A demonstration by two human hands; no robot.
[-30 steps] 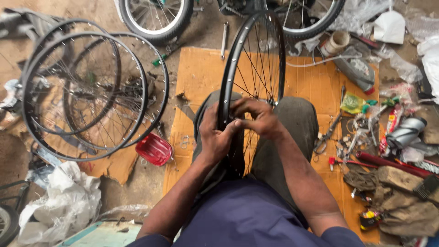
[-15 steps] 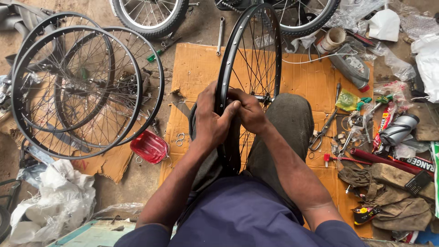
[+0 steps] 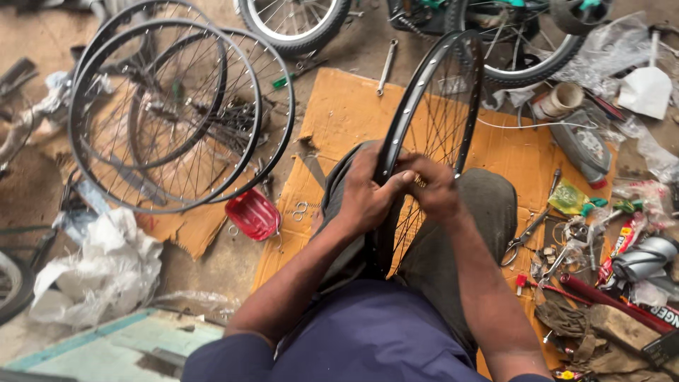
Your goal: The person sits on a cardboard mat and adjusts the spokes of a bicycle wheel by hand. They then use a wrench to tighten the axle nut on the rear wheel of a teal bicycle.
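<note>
The left hand holds the black rim tightly, the right hand pinches a spoke at 3 o'clock; upright between the knees, the rim may tip if the grip loosens.

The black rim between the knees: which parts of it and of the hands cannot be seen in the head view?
- Black rim: its lower part is hidden behind the forearms and lap.
- Right hand: its fingers curl behind the rim; whatever they hold is too small to tell.
- Left hand: its palm presses on the rim and hides the spot beneath it.
</note>
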